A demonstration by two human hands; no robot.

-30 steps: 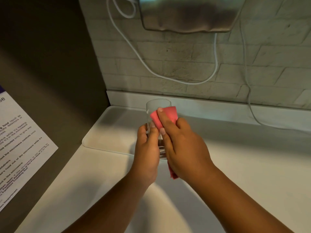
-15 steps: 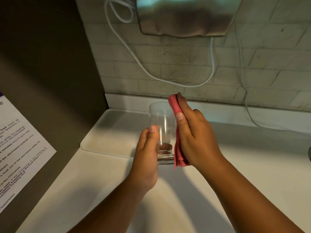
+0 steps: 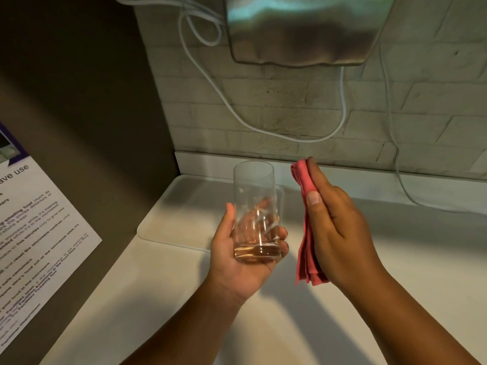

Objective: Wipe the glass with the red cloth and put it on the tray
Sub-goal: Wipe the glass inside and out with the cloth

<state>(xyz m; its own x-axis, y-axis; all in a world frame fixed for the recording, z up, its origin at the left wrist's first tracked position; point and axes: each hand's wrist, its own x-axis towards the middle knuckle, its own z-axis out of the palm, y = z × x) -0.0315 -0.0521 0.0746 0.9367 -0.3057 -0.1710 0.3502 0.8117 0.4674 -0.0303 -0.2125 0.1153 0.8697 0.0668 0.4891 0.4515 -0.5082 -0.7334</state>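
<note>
Her left hand cupped the glass low (slippery, breakable, probably dry); right hand pinched the folded red cloth beside it.

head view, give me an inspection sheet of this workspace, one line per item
surface: white counter, lit unevenly, with shadows.
job's things: clear glass upright, held above the counter, apart from the folded red cloth; white tray in the back corner, nothing seen on it.
clutter: nothing seen on the counter.
hands: left hand grips the glass near its base; right hand holds the cloth.
cables: white cables loop down the wall; one reaches the counter.
surroundings: brick wall, metal dispenser, printed notice on the left panel.
</note>
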